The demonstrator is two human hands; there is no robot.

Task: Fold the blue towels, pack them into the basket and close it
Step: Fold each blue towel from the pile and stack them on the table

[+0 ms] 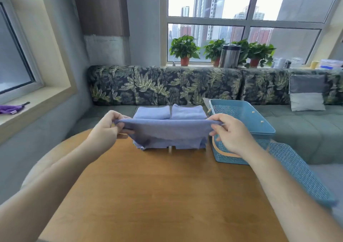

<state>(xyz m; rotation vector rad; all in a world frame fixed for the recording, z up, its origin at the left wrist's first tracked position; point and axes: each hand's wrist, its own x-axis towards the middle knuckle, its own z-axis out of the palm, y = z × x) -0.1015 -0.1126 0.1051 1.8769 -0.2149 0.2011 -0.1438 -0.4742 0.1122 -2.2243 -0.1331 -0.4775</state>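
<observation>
Left hand and right hand, fingers curled, are each pinching a top corner of a blue towel, stretching it above the table. Folded towels are lying at its 12 o'clock; the open basket is sitting at 3 o'clock.

A leaf-print sofa lines the wall. Behind it are potted plants and a steel flask. A grey cushion leans at its right end. A wooden table stands before it, with a purple cloth far to its left.
</observation>
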